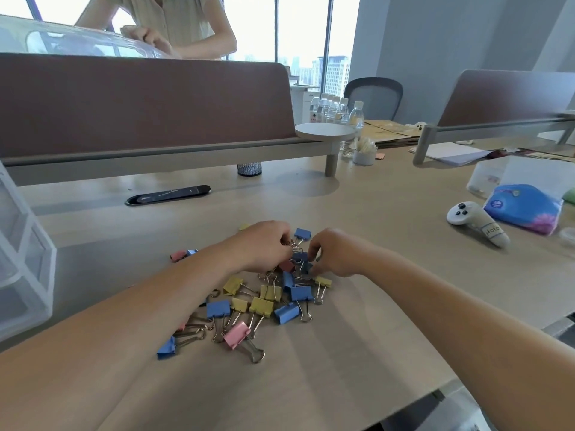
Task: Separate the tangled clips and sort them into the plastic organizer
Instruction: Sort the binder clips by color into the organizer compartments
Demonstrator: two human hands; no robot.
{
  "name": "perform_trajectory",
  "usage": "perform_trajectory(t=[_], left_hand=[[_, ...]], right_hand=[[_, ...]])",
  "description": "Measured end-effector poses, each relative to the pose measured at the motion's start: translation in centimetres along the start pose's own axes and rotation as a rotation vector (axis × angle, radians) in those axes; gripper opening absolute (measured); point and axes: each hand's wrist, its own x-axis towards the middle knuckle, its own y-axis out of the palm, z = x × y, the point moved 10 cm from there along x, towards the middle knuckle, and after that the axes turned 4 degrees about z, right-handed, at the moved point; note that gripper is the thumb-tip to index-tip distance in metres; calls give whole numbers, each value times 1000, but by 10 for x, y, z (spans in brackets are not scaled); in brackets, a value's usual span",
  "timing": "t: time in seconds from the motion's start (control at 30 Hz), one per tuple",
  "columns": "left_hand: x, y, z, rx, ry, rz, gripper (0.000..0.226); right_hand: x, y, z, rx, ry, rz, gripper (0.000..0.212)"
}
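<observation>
Left hand [264, 247], right hand [337, 254], pinching wiry clips [301, 258]

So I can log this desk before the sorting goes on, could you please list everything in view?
binder clips: tangled pile, uncountable; blue, yellow, pink; desk centre
plastic organizer: one, clear, left edge
controller: one, white, right
tissue pack: one, blue, right
water bottles: several, clear, far back
mesh cup: one, black, under divider
person: one, beige top, beyond divider
left hand: grips clips
right hand: pinches clips
</observation>
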Motion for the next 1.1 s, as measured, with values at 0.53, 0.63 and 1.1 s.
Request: perform_trajectory(t=[0.53,0.63,1.1], left_hand=[[-25,-19,18,-77,-81,-33,8],[-44,-39,20,-90,-85,-83,7],[-274,-249,151,-167,-444,-487,15]], right_hand=[[-17,-34,40,76,-98,-26,21],[-31,-46,57,236,-143,-32,20],[-44,-72,378,616,-564,218,34]])
